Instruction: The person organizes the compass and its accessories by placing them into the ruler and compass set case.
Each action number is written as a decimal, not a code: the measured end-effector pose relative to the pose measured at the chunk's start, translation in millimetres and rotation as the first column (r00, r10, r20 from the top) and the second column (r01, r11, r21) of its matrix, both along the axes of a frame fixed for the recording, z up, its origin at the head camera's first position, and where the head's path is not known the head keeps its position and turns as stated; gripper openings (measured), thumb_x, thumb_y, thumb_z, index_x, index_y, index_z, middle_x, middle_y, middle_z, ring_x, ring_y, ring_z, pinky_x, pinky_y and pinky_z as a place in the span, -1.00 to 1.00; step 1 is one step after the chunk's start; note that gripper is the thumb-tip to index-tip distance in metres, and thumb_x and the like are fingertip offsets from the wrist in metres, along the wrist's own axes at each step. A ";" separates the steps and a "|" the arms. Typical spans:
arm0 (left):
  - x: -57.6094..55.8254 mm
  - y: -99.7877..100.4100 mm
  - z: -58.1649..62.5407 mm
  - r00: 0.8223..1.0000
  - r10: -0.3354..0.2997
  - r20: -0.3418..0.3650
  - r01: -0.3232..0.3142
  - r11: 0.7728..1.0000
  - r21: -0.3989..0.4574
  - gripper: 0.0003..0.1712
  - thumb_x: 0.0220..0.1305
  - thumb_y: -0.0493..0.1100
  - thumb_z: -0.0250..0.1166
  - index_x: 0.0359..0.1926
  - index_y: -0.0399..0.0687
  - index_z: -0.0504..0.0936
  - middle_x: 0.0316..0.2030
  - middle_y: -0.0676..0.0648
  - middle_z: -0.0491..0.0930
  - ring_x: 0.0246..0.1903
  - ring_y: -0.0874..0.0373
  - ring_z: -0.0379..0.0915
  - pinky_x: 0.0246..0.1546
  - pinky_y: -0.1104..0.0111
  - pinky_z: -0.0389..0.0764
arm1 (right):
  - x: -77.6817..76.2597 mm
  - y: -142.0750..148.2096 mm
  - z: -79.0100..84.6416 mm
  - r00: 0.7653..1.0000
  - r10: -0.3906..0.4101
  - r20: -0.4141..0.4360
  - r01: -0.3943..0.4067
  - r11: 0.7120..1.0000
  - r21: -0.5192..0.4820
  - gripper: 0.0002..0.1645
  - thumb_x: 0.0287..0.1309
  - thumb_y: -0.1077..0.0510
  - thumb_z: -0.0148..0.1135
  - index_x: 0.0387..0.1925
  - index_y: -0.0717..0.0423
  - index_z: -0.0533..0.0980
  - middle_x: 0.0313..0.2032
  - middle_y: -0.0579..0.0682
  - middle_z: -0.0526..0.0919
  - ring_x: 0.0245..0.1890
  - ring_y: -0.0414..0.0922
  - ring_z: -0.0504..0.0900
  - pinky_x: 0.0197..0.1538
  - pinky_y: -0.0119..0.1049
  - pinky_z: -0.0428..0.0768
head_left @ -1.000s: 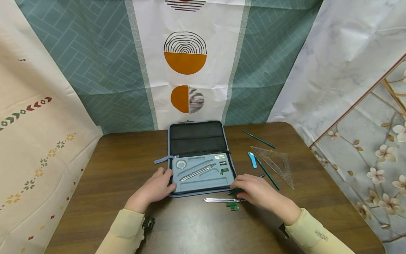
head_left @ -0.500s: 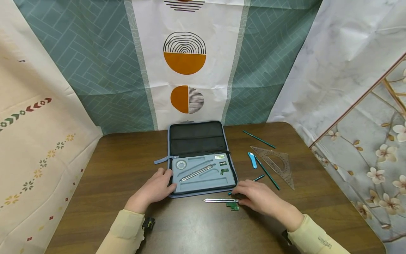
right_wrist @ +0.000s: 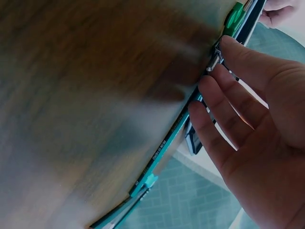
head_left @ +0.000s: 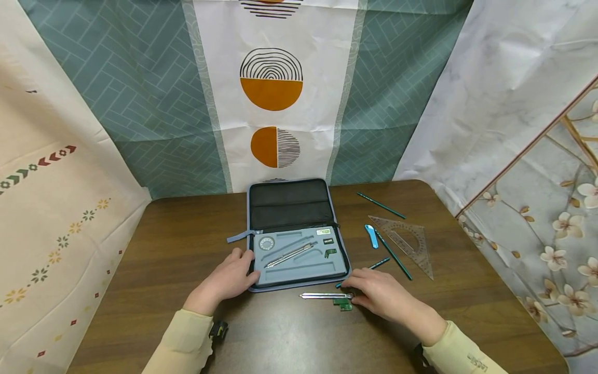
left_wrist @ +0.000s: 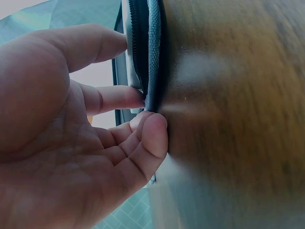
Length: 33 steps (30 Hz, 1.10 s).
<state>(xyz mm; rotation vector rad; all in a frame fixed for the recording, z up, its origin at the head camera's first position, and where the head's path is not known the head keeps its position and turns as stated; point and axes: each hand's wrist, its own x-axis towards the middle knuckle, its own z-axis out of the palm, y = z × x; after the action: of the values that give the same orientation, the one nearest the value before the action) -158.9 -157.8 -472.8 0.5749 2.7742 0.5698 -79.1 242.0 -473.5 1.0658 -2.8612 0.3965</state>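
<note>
We seem to be picking up the metal compass (head_left: 322,295), which stretches left from our right grip (head_left: 377,292), fingertips pinching its end; our left grip (head_left: 229,275) rests loosely on the case (head_left: 290,200). Next likely calls for a clean lift (small green pieces (head_left: 345,307) lie alongside).

Three pencils (head_left: 393,254), two compasses (head_left: 325,295), one triangle (head_left: 420,256), one blue tool (head_left: 372,237), one case (head_left: 289,215)

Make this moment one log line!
left hand: on case edge; right hand: at end of silver tool; case: open; pencils: on table
</note>
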 end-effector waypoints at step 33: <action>0.3 -0.5 -0.3 1.000 -0.006 -0.013 0.006 1.000 0.005 -0.50 0.55 -0.09 0.32 0.31 -0.33 0.52 0.01 -0.27 0.45 -0.08 -0.07 0.40 -0.01 -0.01 0.55 | 1.2 -2.8 -11.0 0.996 0.013 -0.090 -0.014 1.000 -0.016 -0.65 0.15 0.20 0.71 -0.04 -0.03 0.77 -0.11 -0.20 0.71 -0.15 -0.24 0.66 -0.17 -0.24 0.69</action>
<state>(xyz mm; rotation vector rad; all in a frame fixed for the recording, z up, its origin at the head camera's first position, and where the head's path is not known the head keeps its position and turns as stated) -158.6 -158.2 -473.1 0.5904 2.7829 0.5738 -77.8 239.2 -484.5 1.0723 -2.7693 0.3625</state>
